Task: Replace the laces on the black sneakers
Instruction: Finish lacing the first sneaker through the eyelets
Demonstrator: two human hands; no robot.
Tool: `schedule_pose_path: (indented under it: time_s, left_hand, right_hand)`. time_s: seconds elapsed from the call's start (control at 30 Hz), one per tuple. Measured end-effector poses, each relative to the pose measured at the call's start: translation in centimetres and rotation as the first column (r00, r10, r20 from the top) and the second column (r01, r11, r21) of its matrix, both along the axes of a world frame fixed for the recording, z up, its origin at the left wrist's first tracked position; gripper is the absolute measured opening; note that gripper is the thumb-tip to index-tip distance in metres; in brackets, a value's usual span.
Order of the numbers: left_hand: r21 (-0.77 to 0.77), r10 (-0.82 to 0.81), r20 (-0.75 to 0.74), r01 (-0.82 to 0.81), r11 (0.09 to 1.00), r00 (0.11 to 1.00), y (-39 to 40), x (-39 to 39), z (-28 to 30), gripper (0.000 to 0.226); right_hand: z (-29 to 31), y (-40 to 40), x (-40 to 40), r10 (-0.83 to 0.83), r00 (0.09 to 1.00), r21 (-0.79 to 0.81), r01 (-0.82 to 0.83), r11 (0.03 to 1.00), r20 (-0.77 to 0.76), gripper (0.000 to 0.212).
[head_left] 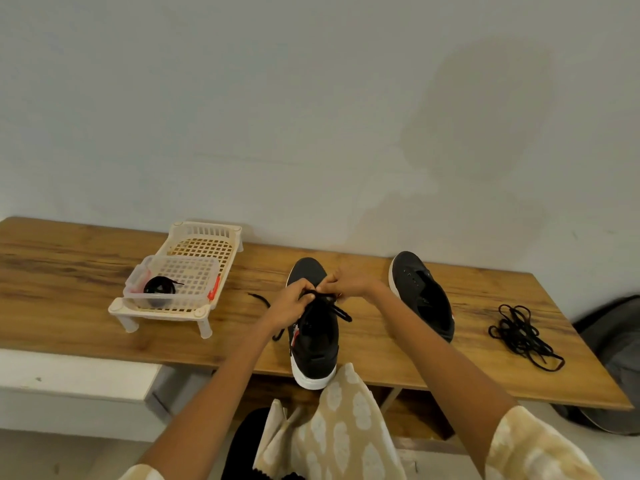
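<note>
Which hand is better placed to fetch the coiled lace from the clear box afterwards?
Probably the left hand: the coiled lace lies in the clear box on its side, while the right hand would have to cross over the sneaker.

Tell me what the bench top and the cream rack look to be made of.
Long brown bench top: looks like wood or a wood-look laminate, with dark grain streaks and a low sheen. Cream slotted rack on short legs: looks like moulded plastic, from its even colour and grid floor.

A wooden bench (69, 271) carries a cream rack (166, 306), two black sneakers (317, 344) (424, 292) and loose black laces (523, 336).
</note>
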State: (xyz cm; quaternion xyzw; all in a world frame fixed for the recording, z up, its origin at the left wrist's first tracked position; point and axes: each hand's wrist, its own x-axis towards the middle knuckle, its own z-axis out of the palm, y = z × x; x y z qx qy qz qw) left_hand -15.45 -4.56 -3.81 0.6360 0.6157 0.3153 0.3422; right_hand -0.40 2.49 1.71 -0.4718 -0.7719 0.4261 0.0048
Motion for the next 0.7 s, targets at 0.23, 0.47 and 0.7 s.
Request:
schedule_pose_path:
  time_s: [0.23, 0.47, 0.7]
  left_hand:
    - [0.215, 0.189, 0.044, -0.194, 0.957, 0.981, -0.9, 1.3, -1.5, 0.006]
    - [0.323, 0.277, 0.053, -0.279, 0.905, 0.959, -1.2, 1.9, -2.3, 0.009]
    - [0.259, 0.255, 0.148, -0.286, 0.922, 0.956, -1.1, 1.6, -2.0, 0.011]
  right_hand:
    - [0.3, 0.4, -0.4, -0.090, 0.995, -0.260, 0.096, 0.961, 0.033, 0.010]
    - [1.1, 0.8, -1.1, 0.013, 0.989, -0.142, 0.007, 0.990, 0.145, 0.025]
    - [1.5, 0.8, -1.5, 0.125, 0.972, -0.056, -0.116, 0.992, 0.200, 0.020]
